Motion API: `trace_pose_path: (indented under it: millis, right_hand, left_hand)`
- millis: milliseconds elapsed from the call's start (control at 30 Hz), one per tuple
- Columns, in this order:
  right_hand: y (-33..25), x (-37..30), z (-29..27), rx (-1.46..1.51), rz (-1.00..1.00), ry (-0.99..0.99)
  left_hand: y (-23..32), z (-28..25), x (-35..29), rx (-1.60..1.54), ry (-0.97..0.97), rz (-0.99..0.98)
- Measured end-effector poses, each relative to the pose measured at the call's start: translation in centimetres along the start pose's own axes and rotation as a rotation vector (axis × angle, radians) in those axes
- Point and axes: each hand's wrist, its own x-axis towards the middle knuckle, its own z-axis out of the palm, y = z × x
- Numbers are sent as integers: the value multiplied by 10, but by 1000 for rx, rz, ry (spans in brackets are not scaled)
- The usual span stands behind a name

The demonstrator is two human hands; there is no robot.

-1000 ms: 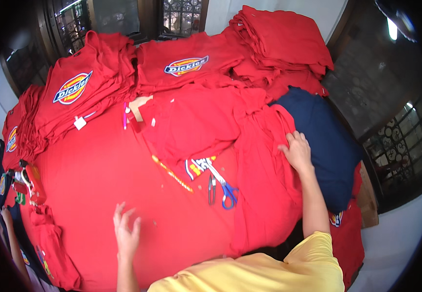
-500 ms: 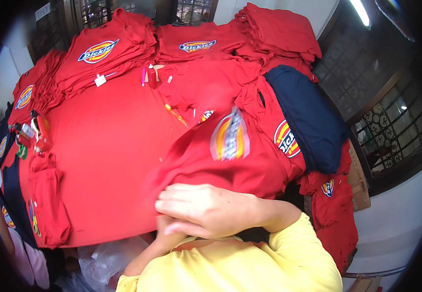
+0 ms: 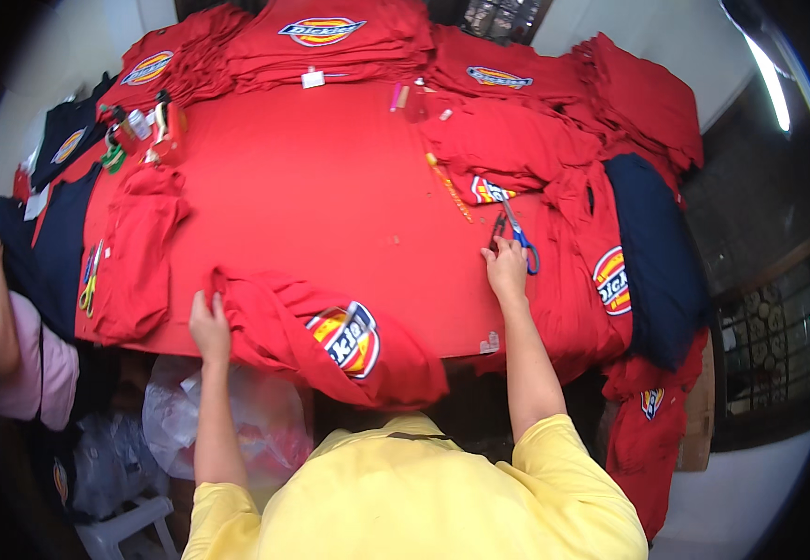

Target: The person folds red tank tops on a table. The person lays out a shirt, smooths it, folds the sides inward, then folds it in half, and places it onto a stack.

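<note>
A red T-shirt [image 3: 274, 313] with an oval yellow, white and blue chest print hangs bunched over the table's near edge. My left hand [image 3: 209, 322] is closed on the fabric at its left end. Farther right, my right hand [image 3: 508, 264] reaches onto the table, its fingertips pinched at the near end of small black snips [image 3: 498, 226]. Just beside those fingers lie scissors [image 3: 529, 254] with blue handles, blades pointing away. The snips are partly hidden by my fingers.
Stacks of red shirts [image 3: 330, 51] line the red-covered table's [image 3: 302, 177] far side. A folded navy garment [image 3: 657, 261] lies right. Yellow-handled scissors [image 3: 90, 289], a folded red garment [image 3: 139, 252] and a tape dispenser [image 3: 170, 131] stand left. Another person's arm [image 3: 4, 308] is at far left.
My hands, together over the shirt before, are now apart. The left holds the shirt, which has shifted left and nearer; the right has gone out to the snips. The view has shifted.
</note>
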Motion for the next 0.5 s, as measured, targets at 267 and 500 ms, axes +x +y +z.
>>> trace_pose_path:
  millis: [267,500]
  right_hand:
    - [-2,10,32,-57,-93,-3]
    - [36,12,19,-10,235,52]
  left_hand:
    - [6,2,-8,-4,49,84]
    - [15,5,-4,-154,95,-3]
